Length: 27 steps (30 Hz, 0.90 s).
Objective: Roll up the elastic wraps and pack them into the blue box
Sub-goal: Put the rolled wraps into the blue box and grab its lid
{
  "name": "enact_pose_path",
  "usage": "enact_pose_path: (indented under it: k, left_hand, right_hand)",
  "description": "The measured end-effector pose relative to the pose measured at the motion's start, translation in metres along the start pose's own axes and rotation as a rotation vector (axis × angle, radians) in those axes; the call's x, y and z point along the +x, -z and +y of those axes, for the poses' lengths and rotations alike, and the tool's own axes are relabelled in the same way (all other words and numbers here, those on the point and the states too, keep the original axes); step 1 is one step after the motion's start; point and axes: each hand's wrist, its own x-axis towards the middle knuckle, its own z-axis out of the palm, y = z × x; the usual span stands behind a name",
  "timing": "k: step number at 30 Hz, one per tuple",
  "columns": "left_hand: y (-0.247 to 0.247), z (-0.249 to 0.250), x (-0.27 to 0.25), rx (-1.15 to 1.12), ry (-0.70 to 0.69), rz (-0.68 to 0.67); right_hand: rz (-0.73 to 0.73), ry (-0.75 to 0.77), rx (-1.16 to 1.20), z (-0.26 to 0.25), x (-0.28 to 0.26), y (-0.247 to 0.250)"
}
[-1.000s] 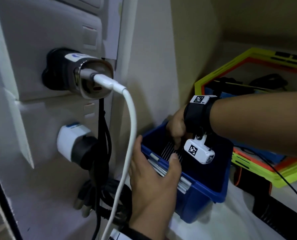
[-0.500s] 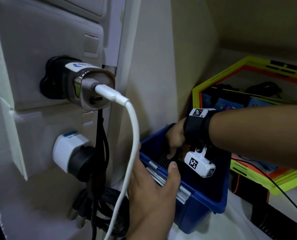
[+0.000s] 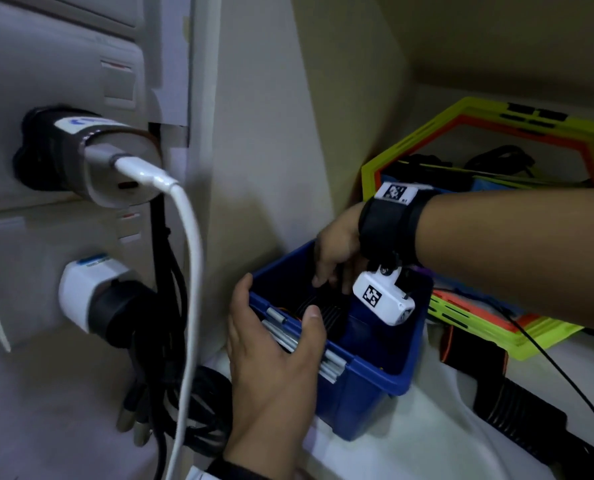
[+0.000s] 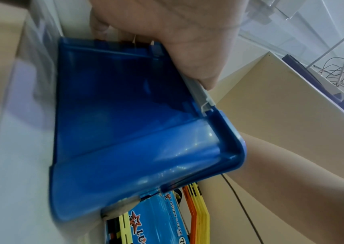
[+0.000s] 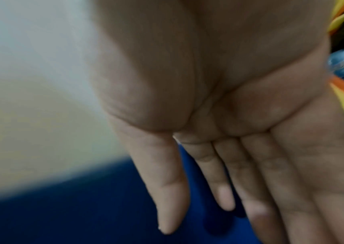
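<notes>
The blue box (image 3: pixel 375 375) stands on a white surface against the wall. My left hand (image 3: pixel 275 327) grips its near left rim, thumb hooked inside and fingers on the outer wall, over a grey metal handle (image 3: pixel 330 362). Dark ribbed wraps (image 3: pixel 323 310) lie inside the box. My right hand (image 3: pixel 337 251) reaches down into the box from the right. In the right wrist view its fingers (image 5: pixel 225 189) are straight over the blue floor (image 5: pixel 83 214) and hold nothing. The left wrist view shows the box's outer wall (image 4: pixel 125 123) and my left hand (image 4: pixel 177 41) on the rim.
Wall sockets at the left hold a black adapter (image 3: pixel 81 161) with a white cable (image 3: pixel 191 271) and a white plug (image 3: pixel 87 292). Black cables hang below. Yellow and orange frames (image 3: pixel 496 133) lean behind the box at the right. Black ribbed gear (image 3: pixel 517 407) lies at the lower right.
The view has shifted a little. My right hand stays inside the box and my left hand keeps its hold on the rim.
</notes>
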Motion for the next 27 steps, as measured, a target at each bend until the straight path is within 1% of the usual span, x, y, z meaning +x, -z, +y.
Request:
enact_pose_path:
  k: [2,5,7,9,13,16,18,20,22,24,27]
  left_hand:
    - [-0.001,0.0,0.001,-0.009,0.003,0.01]
    - [-0.002,0.0,0.002,-0.007,0.006,0.029]
    - [-0.003,0.0,0.002,0.012,-0.001,0.042]
    - [-0.003,0.0,0.001,0.014,-0.009,0.044]
    - [-0.003,0.003,-0.001,-0.004,-0.016,0.038]
    - [-0.004,0.002,-0.001,0.003,-0.039,0.05]
    - [-0.006,0.001,0.0,-0.005,-0.05,0.059]
    - [-0.007,0.001,0.0,-0.008,-0.058,0.066]
    - [-0.007,-0.003,0.001,-0.004,-0.074,0.078]
    - [-0.007,-0.007,0.003,0.003,-0.084,0.081]
    - [-0.006,-0.01,0.005,0.011,-0.081,0.091]
  right_hand:
    - [0.046,0.021,0.047,0.015,-0.021,0.016]
    - [0.19,0.07,0.179,0.05,-0.061,0.038]
    - [0.291,0.114,0.255,0.083,-0.084,0.044]
    - [0.343,0.081,0.253,0.123,-0.095,0.039]
    - [0.291,-0.076,0.178,0.196,-0.091,0.001]
    - [0.255,-0.133,0.115,0.234,-0.084,-0.038]
    - [0.261,-0.147,0.053,0.252,-0.077,-0.058]
    - [0.287,-0.133,0.024,0.265,-0.069,-0.074]
    - [0.309,-0.106,0.07,0.273,-0.064,-0.085]
    - [0.313,-0.084,0.097,0.274,-0.06,-0.092]
    - [0.307,-0.071,0.066,0.269,-0.055,-0.095]
